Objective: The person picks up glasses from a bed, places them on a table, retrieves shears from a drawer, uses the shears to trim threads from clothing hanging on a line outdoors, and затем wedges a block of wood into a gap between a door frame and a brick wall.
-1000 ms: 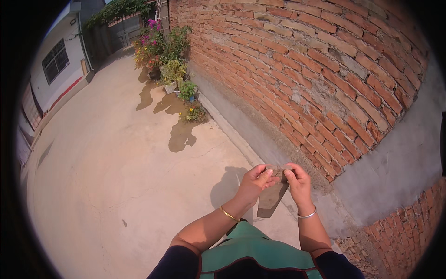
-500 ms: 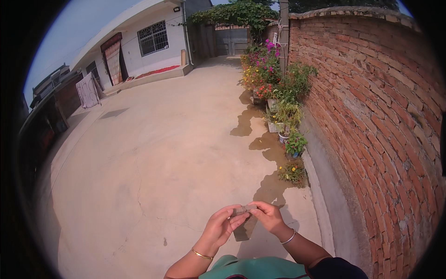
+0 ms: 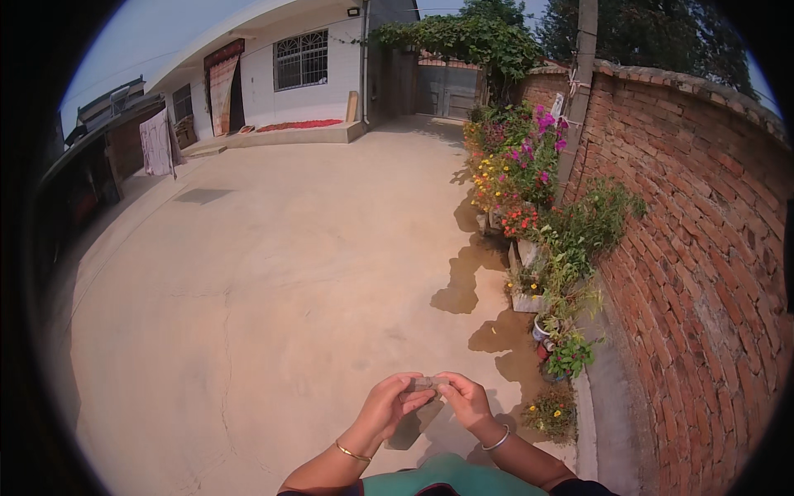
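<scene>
My left hand and my right hand meet in front of my chest. Between their fingertips they pinch a small flat grey-brown object; I cannot tell what it is. A gold bangle circles my left wrist, a silver one my right. The hands' shadow falls on the concrete ground just below them.
A brick wall runs along my right. Flowering potted plants line its foot, with wet patches beside them. A white house, a metal gate and a hanging cloth stand at the far end of the yard.
The view has swung left and up, away from the brick wall toward the open yard and house. Both hands stay together on the small object.
</scene>
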The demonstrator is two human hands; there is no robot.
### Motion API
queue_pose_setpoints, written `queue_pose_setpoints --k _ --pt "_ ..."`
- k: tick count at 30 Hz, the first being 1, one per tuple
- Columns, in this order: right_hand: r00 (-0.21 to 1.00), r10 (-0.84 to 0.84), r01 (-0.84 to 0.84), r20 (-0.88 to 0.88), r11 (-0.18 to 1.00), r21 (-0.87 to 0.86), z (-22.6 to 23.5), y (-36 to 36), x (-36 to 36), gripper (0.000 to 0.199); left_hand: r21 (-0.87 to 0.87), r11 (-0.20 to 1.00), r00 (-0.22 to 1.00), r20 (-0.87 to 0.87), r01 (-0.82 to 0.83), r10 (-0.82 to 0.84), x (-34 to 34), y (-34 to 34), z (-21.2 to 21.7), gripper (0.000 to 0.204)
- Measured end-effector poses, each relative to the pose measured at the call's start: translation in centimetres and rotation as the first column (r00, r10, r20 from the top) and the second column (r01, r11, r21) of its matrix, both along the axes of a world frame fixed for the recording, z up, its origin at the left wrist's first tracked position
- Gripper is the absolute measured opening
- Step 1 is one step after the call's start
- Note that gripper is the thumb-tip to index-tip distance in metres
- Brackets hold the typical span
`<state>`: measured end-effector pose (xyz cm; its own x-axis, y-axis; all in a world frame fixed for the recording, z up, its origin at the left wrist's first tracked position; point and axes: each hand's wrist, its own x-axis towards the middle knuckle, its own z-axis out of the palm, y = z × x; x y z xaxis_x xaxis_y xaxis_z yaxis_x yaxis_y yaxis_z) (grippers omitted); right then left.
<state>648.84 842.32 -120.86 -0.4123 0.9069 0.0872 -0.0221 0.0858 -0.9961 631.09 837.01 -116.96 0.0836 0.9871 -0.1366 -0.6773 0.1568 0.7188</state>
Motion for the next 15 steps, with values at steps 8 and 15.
queue_pose_setpoints --k 8,15 --pt "0.997 0.051 -0.049 0.053 0.998 -0.044 -3.0 30.9 -11.0 0.026 -0.06 0.998 0.998 -0.07 -0.016 0.011 -10.6 31.5 -4.3 0.028" --pt "0.985 0.16 -0.164 0.064 0.985 0.063 -1.6 60.2 -21.0 0.025 -0.006 0.994 0.994 -0.01 -0.111 0.111 -20.2 58.3 -5.1 0.025"
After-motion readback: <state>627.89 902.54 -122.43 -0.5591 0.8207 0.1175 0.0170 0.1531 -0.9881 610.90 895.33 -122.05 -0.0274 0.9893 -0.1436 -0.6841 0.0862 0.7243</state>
